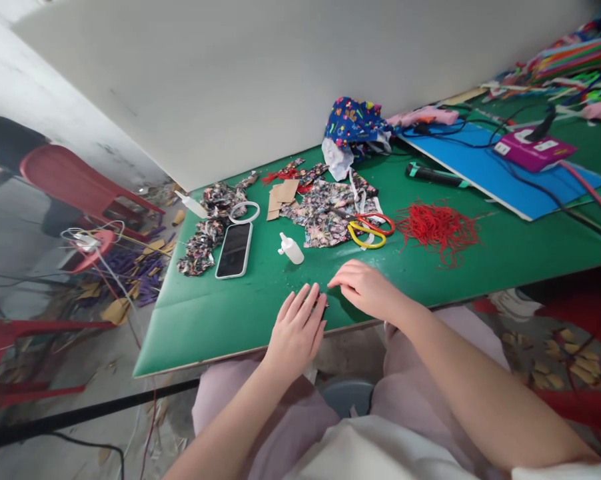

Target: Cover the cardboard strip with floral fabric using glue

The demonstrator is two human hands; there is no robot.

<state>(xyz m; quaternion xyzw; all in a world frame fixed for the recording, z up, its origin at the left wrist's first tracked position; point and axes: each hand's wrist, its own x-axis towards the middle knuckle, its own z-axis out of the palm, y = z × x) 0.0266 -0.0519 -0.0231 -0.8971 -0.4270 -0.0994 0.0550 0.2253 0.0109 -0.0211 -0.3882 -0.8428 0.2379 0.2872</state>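
My left hand (298, 328) lies flat with its fingers stretched out near the front edge of the green table. Under its fingertips a small dark patterned piece of fabric (325, 300) peeps out, mostly hidden. Just right of it, my right hand (364, 288) is curled, fingertips pointing left; whatever is between them cannot be made out. A white squeeze bottle (293, 251) stands a little beyond both hands. Behind it are a heap of floral fabric (325, 212) and scissors (369, 230) with red and yellow handles.
A phone (234, 251), a white ring (244, 212) and gathered floral fabric (198, 248) lie left. Red elastic strings (438, 230) are piled right, before a box cutter (436, 175), a blue board (535, 200) and a purple power strip (535, 149). A white partition (260, 80) borders the back.
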